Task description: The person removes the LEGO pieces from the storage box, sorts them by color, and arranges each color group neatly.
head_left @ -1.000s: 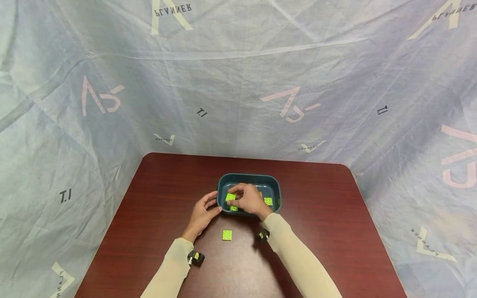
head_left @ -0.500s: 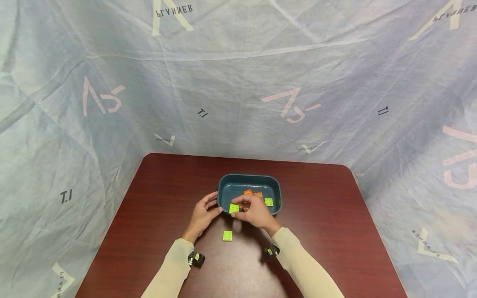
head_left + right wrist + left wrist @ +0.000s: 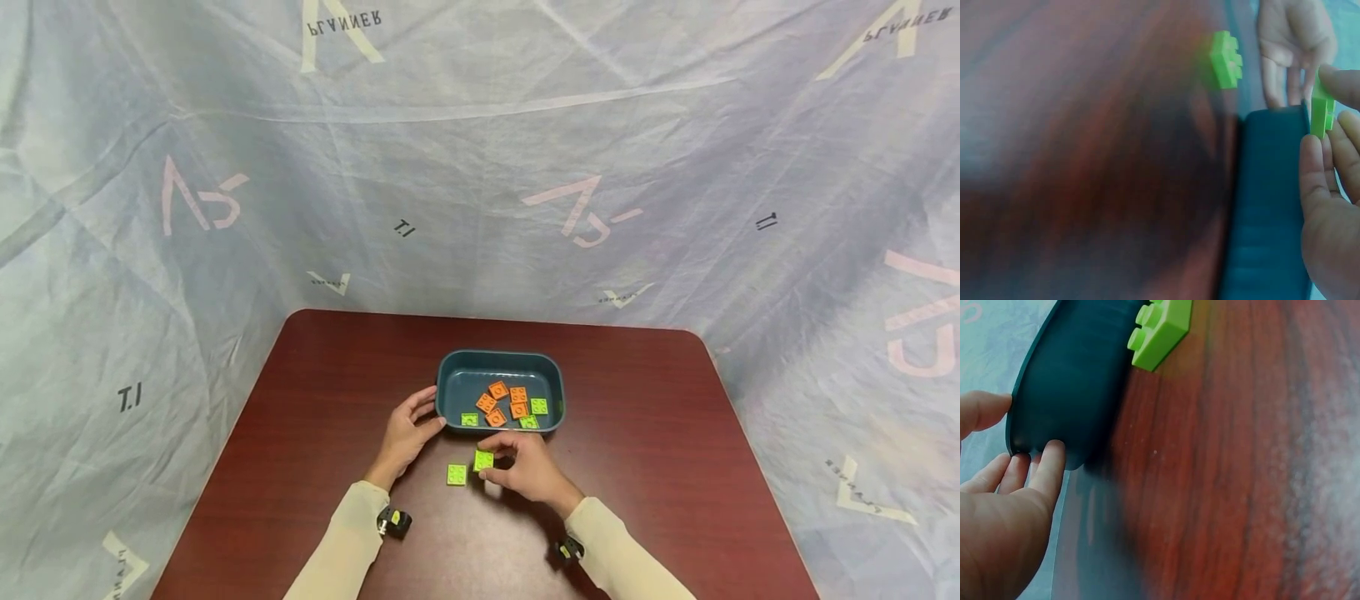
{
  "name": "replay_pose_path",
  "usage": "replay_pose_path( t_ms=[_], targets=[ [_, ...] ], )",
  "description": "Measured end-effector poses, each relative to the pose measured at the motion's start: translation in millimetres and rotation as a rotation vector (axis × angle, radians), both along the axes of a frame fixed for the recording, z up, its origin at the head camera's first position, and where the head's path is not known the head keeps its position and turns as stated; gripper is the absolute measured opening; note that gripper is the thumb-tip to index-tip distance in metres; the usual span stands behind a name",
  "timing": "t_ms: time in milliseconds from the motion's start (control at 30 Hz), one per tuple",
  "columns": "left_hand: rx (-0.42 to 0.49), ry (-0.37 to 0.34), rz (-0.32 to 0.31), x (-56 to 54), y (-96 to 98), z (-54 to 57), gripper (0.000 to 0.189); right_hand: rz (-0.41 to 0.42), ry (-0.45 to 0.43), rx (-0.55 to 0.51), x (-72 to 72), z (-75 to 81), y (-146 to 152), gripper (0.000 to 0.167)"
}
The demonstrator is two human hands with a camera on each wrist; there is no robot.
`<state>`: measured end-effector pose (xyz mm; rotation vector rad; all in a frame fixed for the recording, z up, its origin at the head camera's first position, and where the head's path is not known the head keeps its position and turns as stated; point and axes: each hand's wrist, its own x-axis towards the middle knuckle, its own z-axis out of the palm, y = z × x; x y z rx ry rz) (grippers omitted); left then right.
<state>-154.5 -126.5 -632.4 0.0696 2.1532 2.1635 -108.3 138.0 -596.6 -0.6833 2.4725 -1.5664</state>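
My left hand [image 3: 405, 433] rests at the left end of a dark teal bin [image 3: 498, 354]. Its fingers lie nearly straight against the outer wall, with the thumb at the rim, as the left wrist view shows. My right hand [image 3: 528, 471] pinches a lime-green toy building brick [image 3: 483, 460] between thumb and fingertips, in front of the bin. In the right wrist view this held brick [image 3: 1321, 112] is seen edge-on. Just left of it, a second lime-green brick [image 3: 456, 475] lies studs up on the table.
Inside the bin lie several orange bricks [image 3: 498, 390], some studs up and some turned over. Lime-green bricks lie there too, one at the left [image 3: 469, 419] and two at the right. The dark red wooden table [image 3: 360, 350] meets grey printed cloth behind.
My right hand has drawn the lime-green brick out of the bin and toward me, to beside the brick on the table. The left hand and the bin stay put.
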Motion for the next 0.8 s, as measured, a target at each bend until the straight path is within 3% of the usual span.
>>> replay_pose_path(
  t_ms=[367,633,800],
  targets=[
    [0.002,-0.001,0.0,0.6,1.5,2.6,0.065,-0.014,0.001,0.141,10.5,-20.6,3,0.038],
    [-0.009,0.002,-0.003,3.7,1.2,2.7,0.065,0.009,-0.031,0.159,14.1,-29.8,-4,0.038],
    [-0.027,0.011,0.002,3.5,1.2,3.5,0.065,-0.025,-0.044,0.19,16.0,-30.7,-5,0.039]
  ],
)
